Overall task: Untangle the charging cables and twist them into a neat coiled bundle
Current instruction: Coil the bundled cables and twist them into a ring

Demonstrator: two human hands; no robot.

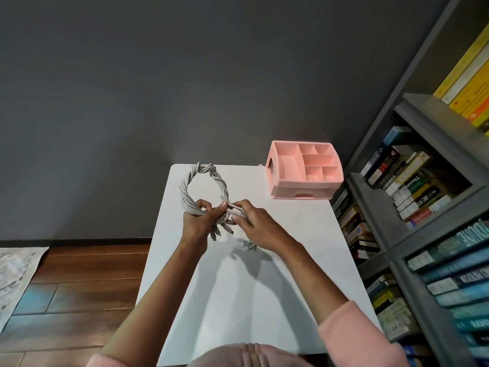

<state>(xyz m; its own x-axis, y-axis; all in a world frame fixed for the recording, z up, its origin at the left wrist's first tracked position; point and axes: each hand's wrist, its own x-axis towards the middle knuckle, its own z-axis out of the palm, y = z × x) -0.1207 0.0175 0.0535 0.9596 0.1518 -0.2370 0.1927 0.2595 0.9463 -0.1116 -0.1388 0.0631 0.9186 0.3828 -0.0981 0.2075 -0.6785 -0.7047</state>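
The cables (203, 189), mid-frame, look light and springy; left hand (197, 221) grips the crossing, right hand (251, 223) pinches loose ends, seemingly; hold there.

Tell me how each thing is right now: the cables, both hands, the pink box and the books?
Cables: twisted together into a loop, plug ends dangling loose at the bottom.
Left hand: grips the bottom of the loop.
Right hand: pinches some strands right beside the left hand.
Pink box: open on top, compartments empty, drawer closed.
Books: packed in rows on the grey shelves.
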